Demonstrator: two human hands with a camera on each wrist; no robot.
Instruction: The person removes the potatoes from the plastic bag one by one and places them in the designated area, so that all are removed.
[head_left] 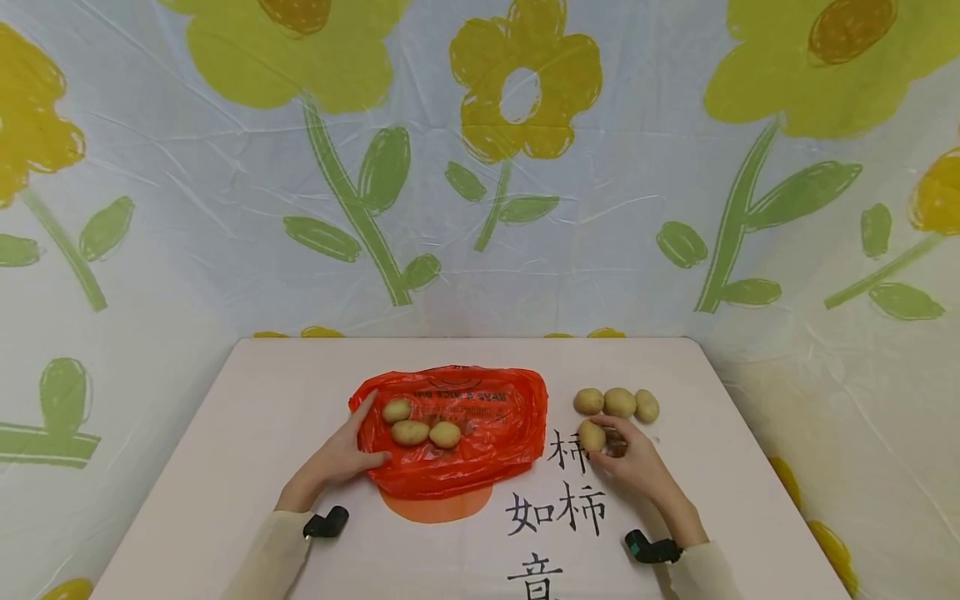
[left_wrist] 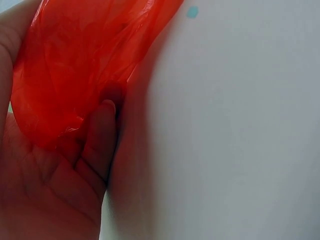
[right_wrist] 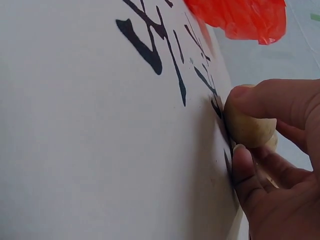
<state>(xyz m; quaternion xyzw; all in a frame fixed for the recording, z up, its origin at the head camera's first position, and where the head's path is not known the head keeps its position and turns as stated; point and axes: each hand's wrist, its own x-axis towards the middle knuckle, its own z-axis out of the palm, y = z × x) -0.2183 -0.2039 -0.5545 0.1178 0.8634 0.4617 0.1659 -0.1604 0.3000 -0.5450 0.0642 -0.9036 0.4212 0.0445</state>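
A red plastic bag [head_left: 495, 454] lies spread on the table with its rim turned up, and three potatoes [head_left: 410, 432] rest in its left part. My left hand [head_left: 341, 450] grips the bag's left edge; in the left wrist view its fingers curl against the red film [left_wrist: 75, 65]. To the right of the bag, my right hand [head_left: 633, 458] pinches a potato [head_left: 592, 437] between thumb and fingers, low over the table. The right wrist view shows this potato [right_wrist: 247, 122] close to the tabletop. Just behind it sit three more potatoes [head_left: 619, 402] in a row.
The pale table [head_left: 277, 400] bears black printed characters [head_left: 558, 510] and an orange printed shape [head_left: 438, 507] partly under the bag. A flowered cloth [head_left: 517, 275] hangs behind the table's far edge and at both sides.
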